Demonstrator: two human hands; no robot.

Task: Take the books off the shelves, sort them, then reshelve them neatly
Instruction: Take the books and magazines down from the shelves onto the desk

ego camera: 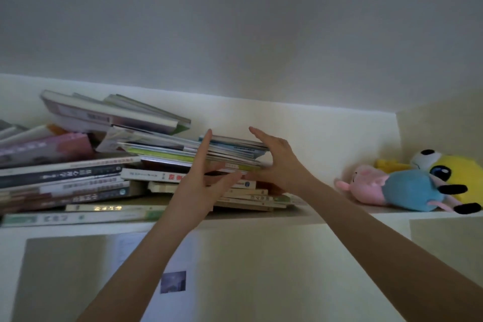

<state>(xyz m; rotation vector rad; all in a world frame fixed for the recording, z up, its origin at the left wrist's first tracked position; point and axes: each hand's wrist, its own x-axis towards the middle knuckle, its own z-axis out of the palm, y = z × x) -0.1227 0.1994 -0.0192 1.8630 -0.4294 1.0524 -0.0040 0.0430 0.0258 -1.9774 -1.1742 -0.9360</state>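
Books (162, 149) lie in untidy, slanting heaps; left hand (201, 180) and right hand (277, 162) spread open before them.

Book spines (78, 174) show chars, prob. Chinese, too blurred to read.

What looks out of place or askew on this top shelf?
The books lie in messy flat heaps, not upright. At upper left, tilted books slant steeply, propped on the heap. Thin booklets mid-shelf fan out unevenly. Plush toys lie at the right end of the shelf.
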